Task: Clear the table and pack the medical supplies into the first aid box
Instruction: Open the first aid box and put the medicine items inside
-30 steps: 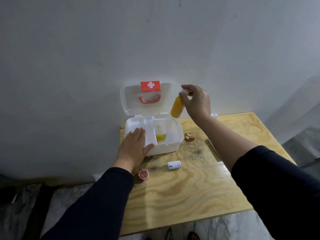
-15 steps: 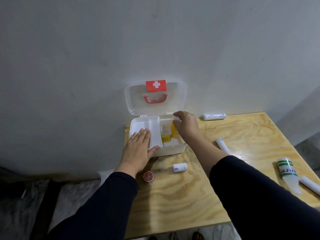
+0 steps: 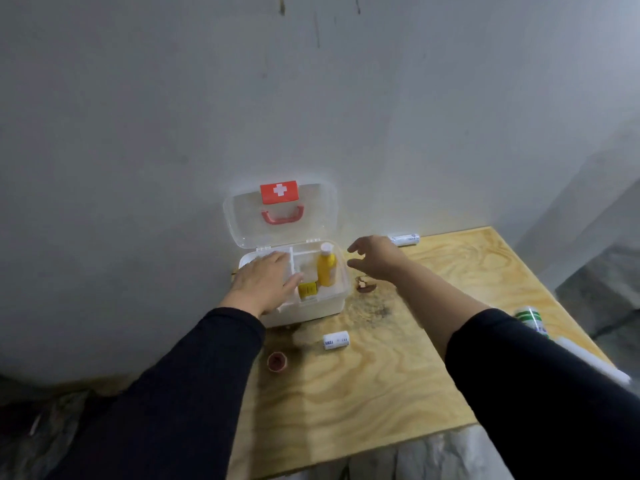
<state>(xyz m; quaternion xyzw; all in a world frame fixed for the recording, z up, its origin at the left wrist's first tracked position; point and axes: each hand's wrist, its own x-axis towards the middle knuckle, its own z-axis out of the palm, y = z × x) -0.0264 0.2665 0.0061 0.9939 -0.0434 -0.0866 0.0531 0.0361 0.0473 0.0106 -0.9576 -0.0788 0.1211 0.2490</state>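
Observation:
The white first aid box stands open at the table's back left, its clear lid with a red cross leaning on the wall. A yellow bottle stands upright in its right compartment beside a small yellow box. My left hand rests flat on the box's left side. Just right of the box, my right hand hovers empty with fingers loosely spread. A small white roll and a red round tin lie in front of the box.
On the wooden table, a white roll lies by the wall. A green-striped white bottle and a white tube lie at the right edge, partly behind my right sleeve. A dark stain marks the wood beside the box.
My right hand lowered the yellow bottle into the box, let go of it and drew back to the right. My left hand stayed on the box.

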